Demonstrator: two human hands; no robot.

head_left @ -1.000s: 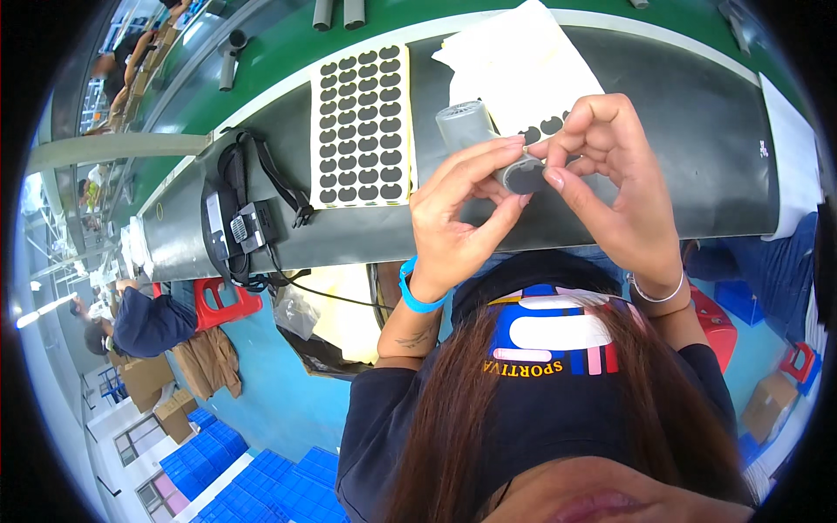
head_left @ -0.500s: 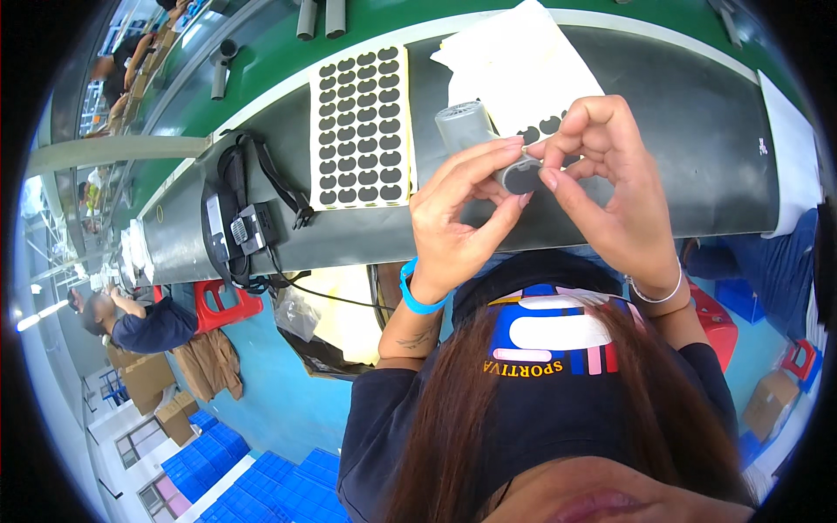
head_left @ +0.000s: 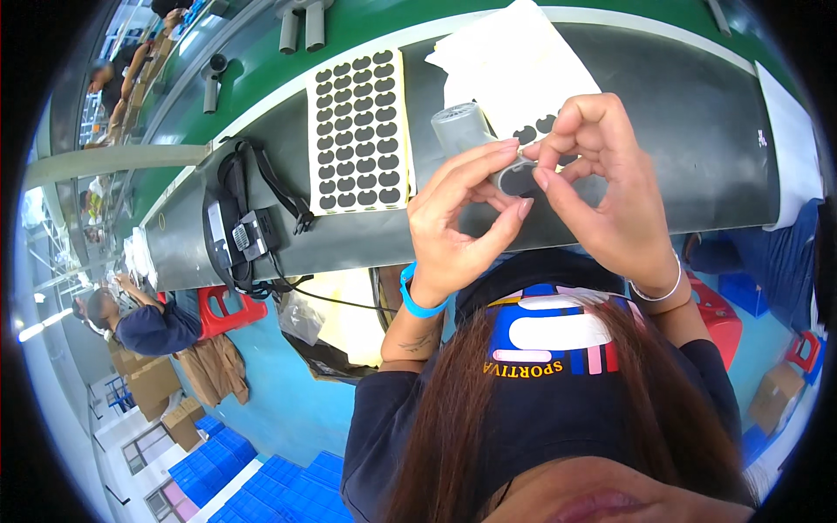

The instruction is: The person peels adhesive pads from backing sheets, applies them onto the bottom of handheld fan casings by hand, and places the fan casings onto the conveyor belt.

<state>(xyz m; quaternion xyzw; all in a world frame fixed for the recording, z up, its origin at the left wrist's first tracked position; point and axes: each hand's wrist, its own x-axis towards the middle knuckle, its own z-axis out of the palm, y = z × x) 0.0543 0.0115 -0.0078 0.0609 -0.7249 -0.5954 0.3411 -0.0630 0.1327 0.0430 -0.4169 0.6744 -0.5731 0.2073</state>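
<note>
Just past the bench's near edge, I hold a grey hair-dryer-shaped housing with a round grille at its far end. The fingers of my left hand curl around its near end, with the thumb below. A dark grey sticker pad covers the flat face of that end. My right hand pinches at the pad's right edge with thumb and index finger, its other fingers curled. Behind my hands lies a white backing sheet with a few dark pads, partly hidden by my fingers.
A sheet with rows of dark pads lies to the left on the black bench. Beside it are a black strap and device with a cable. Similar grey housings lie on the green belt. A seated person is at far left.
My left thumb has dropped slightly away from the pad, while my right fingertips stay at its edge. Housings on the green belt have shifted left. The view has moved a little.
</note>
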